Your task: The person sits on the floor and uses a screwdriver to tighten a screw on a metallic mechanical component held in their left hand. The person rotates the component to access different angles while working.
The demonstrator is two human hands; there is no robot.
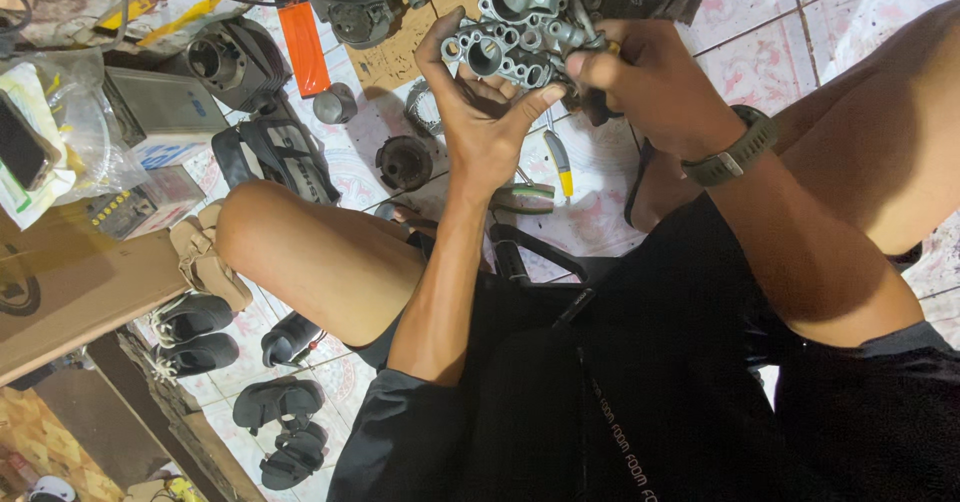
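- Head view: the left hand [480, 122] cradles a grey cast-metal carburettor body [520, 37] above the tiled floor [860, 22], fingers spread around its left edge.
- The right hand [650, 82] has its grip pinched on the part's right side.
- The casting looks stiff, fairly heavy and possibly oily; its outer rim offers the safest hold.
- A yellow-handled screwdriver [560, 162] lies below.

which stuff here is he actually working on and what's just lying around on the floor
In hand:
grey metal casting, cradled in the left hand
right hand, gripping its far side

Lying about:
orange packet
yellow-handled screwdriver
black cylinder part
sandals
cardboard box
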